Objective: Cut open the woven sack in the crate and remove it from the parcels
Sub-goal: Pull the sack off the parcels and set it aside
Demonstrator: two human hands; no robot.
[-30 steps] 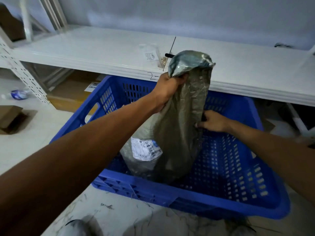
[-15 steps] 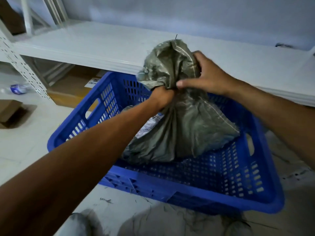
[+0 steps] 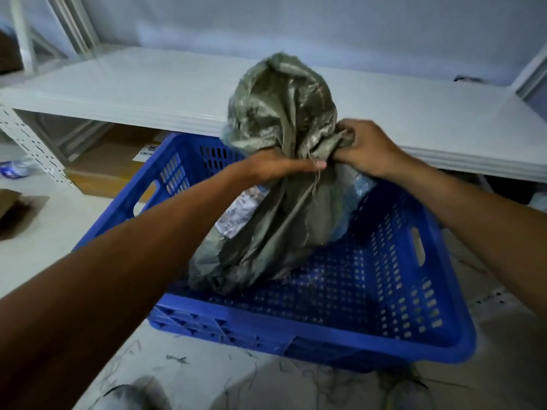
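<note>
While the woven sack [image 3: 278, 179] stands bunched in the blue crate [image 3: 370, 294], a steady upward pull, gathering the cloth evenly, would likely slide it off the parcels [image 3: 241, 210] showing at its left side. The left hand [image 3: 276, 167] wraps closed around the sack's gathered neck. Just right of it, the right hand [image 3: 365, 149] pinches a fold of the same cloth tight.

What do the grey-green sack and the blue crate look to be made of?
Sack: seemingly woven plastic strips, slightly shiny, with a visible weave and loose threads fraying where both hands grip it. Crate: apparently rigid moulded plastic, smooth and semi-glossy, with slotted walls and a cut-out handle.
</note>
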